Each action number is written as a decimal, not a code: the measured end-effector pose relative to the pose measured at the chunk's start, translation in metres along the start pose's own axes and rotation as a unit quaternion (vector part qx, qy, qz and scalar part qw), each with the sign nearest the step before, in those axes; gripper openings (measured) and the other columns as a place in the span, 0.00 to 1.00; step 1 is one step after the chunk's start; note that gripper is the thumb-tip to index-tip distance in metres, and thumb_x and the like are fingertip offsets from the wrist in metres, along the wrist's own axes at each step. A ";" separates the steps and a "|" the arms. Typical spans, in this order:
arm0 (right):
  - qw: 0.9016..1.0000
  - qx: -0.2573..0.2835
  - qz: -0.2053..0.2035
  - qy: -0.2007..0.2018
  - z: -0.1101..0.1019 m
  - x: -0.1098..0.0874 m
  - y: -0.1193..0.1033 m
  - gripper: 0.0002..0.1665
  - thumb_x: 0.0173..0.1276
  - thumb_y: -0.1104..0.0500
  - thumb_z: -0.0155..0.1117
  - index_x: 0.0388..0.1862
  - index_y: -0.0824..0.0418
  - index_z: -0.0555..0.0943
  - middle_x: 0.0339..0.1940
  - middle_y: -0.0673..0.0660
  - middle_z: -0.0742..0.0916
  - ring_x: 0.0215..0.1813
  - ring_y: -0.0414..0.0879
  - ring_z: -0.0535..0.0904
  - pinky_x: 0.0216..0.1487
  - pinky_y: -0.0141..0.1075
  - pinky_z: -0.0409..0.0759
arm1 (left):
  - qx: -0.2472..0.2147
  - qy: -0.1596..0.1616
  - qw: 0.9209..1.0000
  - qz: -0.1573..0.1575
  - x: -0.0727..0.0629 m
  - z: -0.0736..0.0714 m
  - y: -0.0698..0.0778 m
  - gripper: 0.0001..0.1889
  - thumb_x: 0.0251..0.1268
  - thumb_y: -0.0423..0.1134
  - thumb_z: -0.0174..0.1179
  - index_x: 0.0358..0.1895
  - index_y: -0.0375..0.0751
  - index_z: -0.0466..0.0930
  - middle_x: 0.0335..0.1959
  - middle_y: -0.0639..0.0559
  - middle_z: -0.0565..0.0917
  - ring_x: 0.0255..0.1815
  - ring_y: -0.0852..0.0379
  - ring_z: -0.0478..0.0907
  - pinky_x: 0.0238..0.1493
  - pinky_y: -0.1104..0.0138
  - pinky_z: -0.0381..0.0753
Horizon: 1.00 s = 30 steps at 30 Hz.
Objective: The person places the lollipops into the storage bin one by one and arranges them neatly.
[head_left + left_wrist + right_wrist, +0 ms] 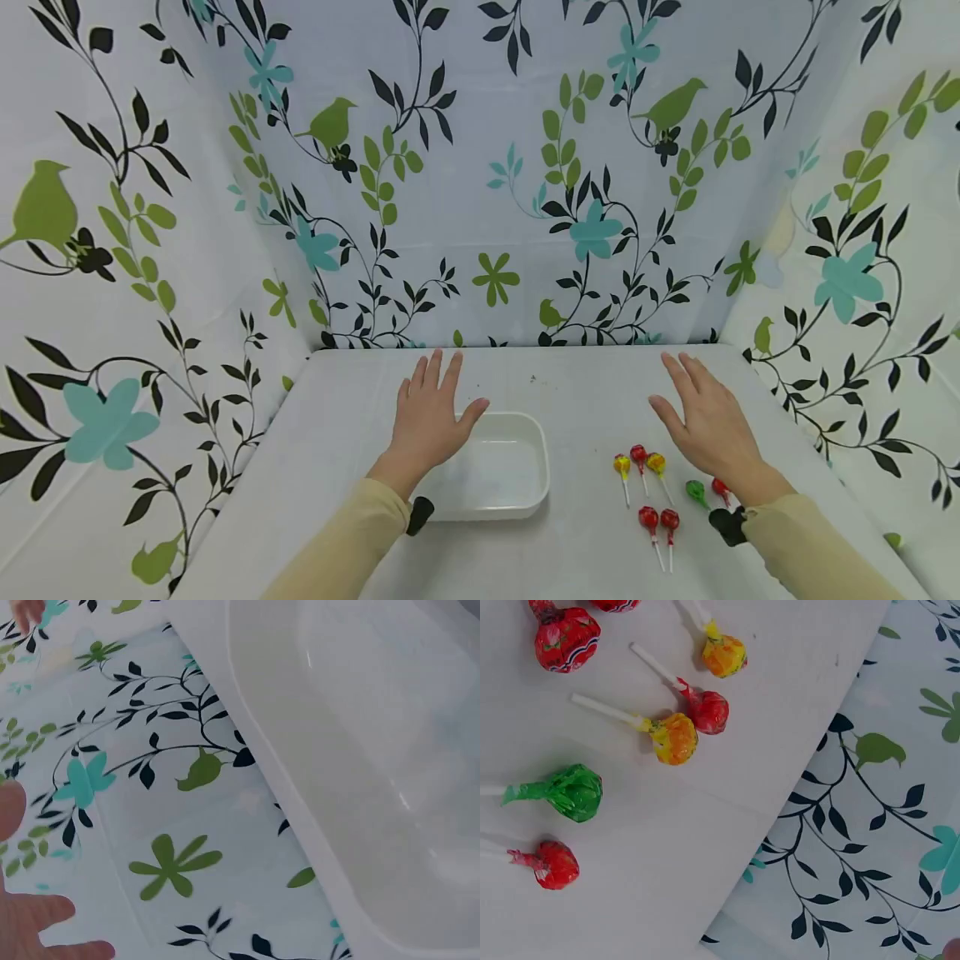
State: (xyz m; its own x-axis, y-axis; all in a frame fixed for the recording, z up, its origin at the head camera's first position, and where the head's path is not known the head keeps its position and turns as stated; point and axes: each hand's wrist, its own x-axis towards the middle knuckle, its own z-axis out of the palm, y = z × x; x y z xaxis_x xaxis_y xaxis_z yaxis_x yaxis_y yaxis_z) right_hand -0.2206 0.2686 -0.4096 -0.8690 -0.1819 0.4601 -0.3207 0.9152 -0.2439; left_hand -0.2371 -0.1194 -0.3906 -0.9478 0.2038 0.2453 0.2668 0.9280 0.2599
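Note:
My left hand is raised with fingers spread, overlapping the left side of a white rectangular tray in the head view; it holds nothing. The tray's inside fills the right of the left wrist view, and nothing shows in it. On the other side, my right hand hovers with straight fingers and holds nothing. Several wrapped lollipops lie near it: yellow, red and one green. The right wrist view shows the green lollipop beside a red lollipop, sticks pointing left.
A white table carries the tray and lollipops. Curtains printed with leaves, birds and flowers hang behind it and on both sides. Dark straps sit at the wrists, by the beige sleeves.

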 end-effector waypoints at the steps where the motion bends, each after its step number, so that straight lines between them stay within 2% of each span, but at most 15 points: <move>1: 1.000 0.012 0.001 0.000 0.002 0.000 0.000 0.41 0.79 0.44 0.55 0.81 0.64 0.58 0.77 0.74 0.68 0.75 0.74 0.64 0.71 0.73 0.66 | -0.030 0.002 1.000 -0.006 -0.001 0.001 -0.008 0.43 0.75 0.63 0.52 0.82 0.42 0.52 0.82 0.33 0.55 0.83 0.32 0.51 0.79 0.34 0.59; 3: 0.999 0.044 0.009 -0.004 0.006 -0.001 0.003 0.40 0.80 0.47 0.54 0.81 0.65 0.58 0.77 0.74 0.68 0.74 0.74 0.64 0.70 0.73 0.67 | -0.099 -0.004 0.995 -0.026 -0.006 0.005 -0.028 0.42 0.76 0.59 0.54 0.82 0.40 0.51 0.82 0.32 0.56 0.83 0.32 0.52 0.80 0.34 0.58; 6: 0.995 0.093 0.033 -0.015 0.013 -0.006 0.010 0.39 0.83 0.48 0.50 0.82 0.65 0.55 0.78 0.75 0.66 0.76 0.74 0.62 0.71 0.73 0.64 | -0.184 -0.008 0.980 -0.072 -0.017 0.015 -0.064 0.40 0.78 0.56 0.53 0.82 0.38 0.51 0.82 0.32 0.56 0.82 0.31 0.52 0.81 0.35 0.56; 9: 0.991 0.119 0.062 -0.022 0.018 -0.014 0.019 0.39 0.84 0.48 0.46 0.83 0.65 0.51 0.78 0.76 0.64 0.75 0.76 0.61 0.70 0.76 0.62 | -0.256 -0.005 0.959 -0.121 -0.034 0.029 -0.095 0.37 0.80 0.53 0.51 0.82 0.38 0.52 0.82 0.32 0.56 0.82 0.32 0.53 0.81 0.38 0.58; 11: 0.989 0.119 0.080 -0.022 0.021 -0.022 0.026 0.38 0.85 0.48 0.45 0.83 0.65 0.51 0.77 0.77 0.65 0.73 0.77 0.63 0.66 0.77 0.65 | -0.299 -0.004 0.943 -0.145 -0.045 0.043 -0.112 0.35 0.81 0.50 0.51 0.81 0.38 0.53 0.81 0.34 0.58 0.82 0.33 0.55 0.81 0.40 0.61; 14: 0.988 0.114 0.103 -0.022 0.024 -0.032 0.037 0.37 0.86 0.49 0.43 0.83 0.67 0.51 0.74 0.80 0.67 0.68 0.78 0.67 0.60 0.77 0.70 | -0.363 -0.003 0.918 -0.158 -0.062 0.064 -0.128 0.31 0.82 0.43 0.50 0.80 0.36 0.56 0.81 0.36 0.60 0.82 0.35 0.57 0.80 0.45 0.64; 17: 0.986 0.112 0.122 -0.019 0.025 -0.042 0.049 0.37 0.86 0.50 0.41 0.83 0.68 0.50 0.72 0.81 0.68 0.66 0.78 0.68 0.56 0.77 0.72 | -0.404 0.005 0.902 -0.150 -0.071 0.080 -0.137 0.28 0.82 0.37 0.51 0.79 0.37 0.59 0.80 0.39 0.63 0.81 0.38 0.60 0.80 0.52 0.65; 20: 0.984 0.105 0.141 -0.017 0.025 -0.051 0.063 0.36 0.86 0.50 0.40 0.82 0.70 0.51 0.72 0.82 0.67 0.64 0.79 0.69 0.55 0.76 0.72 | -0.436 0.014 0.891 -0.127 -0.074 0.090 -0.140 0.28 0.80 0.35 0.52 0.79 0.38 0.61 0.80 0.40 0.65 0.80 0.40 0.62 0.76 0.67 0.70; 22: 0.983 0.096 0.155 -0.022 0.024 -0.056 0.073 0.36 0.87 0.50 0.39 0.81 0.71 0.51 0.71 0.83 0.68 0.62 0.80 0.69 0.54 0.76 0.73 | -0.453 0.009 0.884 -0.117 -0.074 0.094 -0.141 0.28 0.80 0.36 0.53 0.79 0.39 0.62 0.80 0.41 0.65 0.80 0.40 0.62 0.71 0.78 0.70; 24: 0.981 0.086 0.173 -0.026 0.022 -0.061 0.085 0.35 0.87 0.51 0.38 0.80 0.73 0.54 0.69 0.84 0.69 0.60 0.82 0.71 0.52 0.75 0.73 | -0.469 0.001 0.876 -0.114 -0.075 0.098 -0.141 0.29 0.79 0.35 0.54 0.79 0.39 0.62 0.80 0.41 0.65 0.80 0.40 0.62 0.66 0.85 0.68; 26: 0.976 0.079 0.199 -0.036 0.019 -0.066 0.097 0.35 0.87 0.50 0.36 0.78 0.75 0.56 0.67 0.85 0.70 0.59 0.84 0.71 0.51 0.75 0.74 | -0.480 -0.008 0.869 -0.121 -0.075 0.100 -0.141 0.29 0.79 0.35 0.54 0.79 0.39 0.62 0.80 0.42 0.65 0.80 0.41 0.62 0.66 0.85 0.68; 30: 0.959 0.068 0.269 -0.057 0.014 -0.073 0.119 0.37 0.87 0.46 0.33 0.75 0.77 0.62 0.64 0.86 0.72 0.60 0.83 0.71 0.50 0.72 0.77 | -0.484 -0.018 0.862 -0.146 -0.076 0.101 -0.141 0.27 0.79 0.32 0.53 0.78 0.39 0.63 0.79 0.43 0.65 0.80 0.43 0.62 0.73 0.69 0.74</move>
State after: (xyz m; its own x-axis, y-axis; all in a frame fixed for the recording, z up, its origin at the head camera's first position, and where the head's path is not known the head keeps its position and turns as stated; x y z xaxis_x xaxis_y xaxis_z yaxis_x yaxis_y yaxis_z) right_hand -0.2004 0.3854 -0.4845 -0.9557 0.2586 0.1407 0.1470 0.8333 -0.5330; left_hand -0.2205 -0.2345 -0.5401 -0.9994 0.0309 0.0134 0.0207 0.2490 0.9683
